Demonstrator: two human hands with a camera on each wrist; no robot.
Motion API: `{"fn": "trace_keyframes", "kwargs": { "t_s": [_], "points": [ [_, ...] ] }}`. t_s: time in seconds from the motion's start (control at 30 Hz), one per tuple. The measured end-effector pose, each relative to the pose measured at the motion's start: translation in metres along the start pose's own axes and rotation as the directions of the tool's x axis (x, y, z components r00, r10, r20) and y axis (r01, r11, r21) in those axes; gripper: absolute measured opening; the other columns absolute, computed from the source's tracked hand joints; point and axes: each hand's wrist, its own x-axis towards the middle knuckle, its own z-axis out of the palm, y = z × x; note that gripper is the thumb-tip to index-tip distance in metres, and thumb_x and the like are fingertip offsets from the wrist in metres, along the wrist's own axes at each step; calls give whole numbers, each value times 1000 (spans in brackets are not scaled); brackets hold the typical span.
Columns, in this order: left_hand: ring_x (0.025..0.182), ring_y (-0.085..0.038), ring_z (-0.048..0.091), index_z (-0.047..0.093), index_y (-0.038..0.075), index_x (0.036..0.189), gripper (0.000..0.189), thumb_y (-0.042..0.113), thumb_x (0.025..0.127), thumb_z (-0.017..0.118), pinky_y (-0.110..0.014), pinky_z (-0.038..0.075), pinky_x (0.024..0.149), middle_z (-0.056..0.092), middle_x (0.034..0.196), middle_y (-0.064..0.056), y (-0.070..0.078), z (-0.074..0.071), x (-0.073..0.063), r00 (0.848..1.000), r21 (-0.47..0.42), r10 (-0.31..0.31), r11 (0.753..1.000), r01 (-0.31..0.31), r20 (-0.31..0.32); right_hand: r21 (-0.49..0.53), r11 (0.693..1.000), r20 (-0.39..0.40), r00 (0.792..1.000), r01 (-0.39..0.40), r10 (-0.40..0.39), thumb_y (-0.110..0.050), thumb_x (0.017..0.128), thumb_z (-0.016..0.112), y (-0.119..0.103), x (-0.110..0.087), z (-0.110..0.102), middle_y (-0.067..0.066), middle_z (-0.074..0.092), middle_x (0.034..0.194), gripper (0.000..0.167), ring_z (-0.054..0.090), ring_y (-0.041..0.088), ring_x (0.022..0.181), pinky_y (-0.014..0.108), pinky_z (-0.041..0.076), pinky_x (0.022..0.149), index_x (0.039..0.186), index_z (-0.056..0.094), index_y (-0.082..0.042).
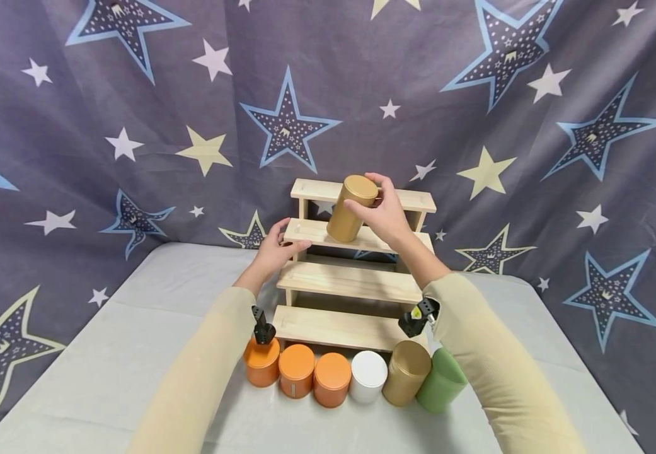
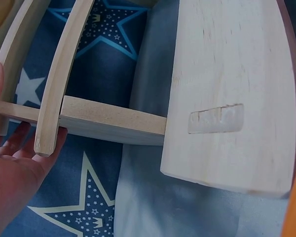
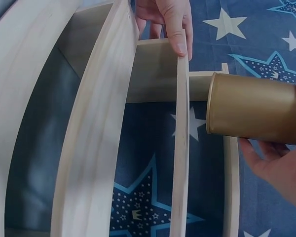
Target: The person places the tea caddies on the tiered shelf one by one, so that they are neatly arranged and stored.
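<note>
A four-step wooden display rack (image 1: 350, 282) stands on the covered table. Near its left end my left hand (image 1: 273, 255) grips the second board from the top, the thumb over the board and the other fingers behind its end. With my right hand (image 1: 389, 217) I hold a gold canister (image 1: 346, 217) by its upper side, over that same board. The right wrist view shows a narrow gap between the canister (image 3: 256, 106) and the board (image 3: 182, 148). My right palm is mostly out of that view.
Before the rack stands a row: three orange canisters (image 1: 332, 380), a white one (image 1: 368, 377), another gold one (image 1: 406, 373) and a green one (image 1: 441, 381), partly behind my right sleeve. A star-patterned curtain (image 1: 350, 82) hangs behind the table (image 1: 129, 353).
</note>
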Motion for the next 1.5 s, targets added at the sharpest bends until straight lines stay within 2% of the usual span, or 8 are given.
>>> {"fn": "trace_keyframes", "kwargs": {
  "t_s": [0.47,0.63,0.73,0.87,1.37,1.5],
  "points": [
    [123,-32,50,16,18,150,88,26,83,72,-46,43,102,47,138,-18,-2,0,2,1000,1,-10,1000,10,-2,17,1000,-19,1000,-16,17,-24,82,71,5,14,24,17,48,123,69,53,27,105,36,49,88,140,34,-13],
    [126,-34,47,13,16,151,87,20,85,70,-47,41,103,44,140,-20,11,-1,-5,999,-21,-35,999,36,24,14,1000,-17,1000,-7,7,-23,82,71,2,16,31,16,48,123,69,53,26,105,36,49,88,140,34,-14],
    [125,-34,48,13,16,151,87,21,85,70,-46,41,103,44,140,-20,8,0,-4,1000,-11,-25,1000,25,18,5,1000,-6,1000,-8,8,-25,82,71,1,17,34,15,48,124,70,52,26,106,37,49,90,141,34,-16],
    [123,-32,50,15,17,150,87,24,84,71,-45,43,102,47,138,-19,-3,0,4,1000,3,-3,1000,3,-1,-4,1000,-1,1000,-9,9,-25,82,71,1,18,37,14,48,123,70,52,26,107,37,48,92,141,34,-16],
    [125,-33,48,13,16,151,88,21,85,70,-46,41,104,44,140,-20,0,1,-1,1000,0,-5,1000,5,5,-14,999,11,999,-34,34,-24,83,71,4,20,46,15,49,122,69,53,27,108,39,47,95,141,34,-16],
    [127,-34,46,11,15,151,88,18,85,70,-46,39,105,42,141,-21,6,0,-5,1000,-20,-14,1000,14,19,-17,999,14,999,-34,34,-24,83,71,4,21,48,15,49,123,70,53,28,109,40,47,95,141,34,-15]
  ]
}}
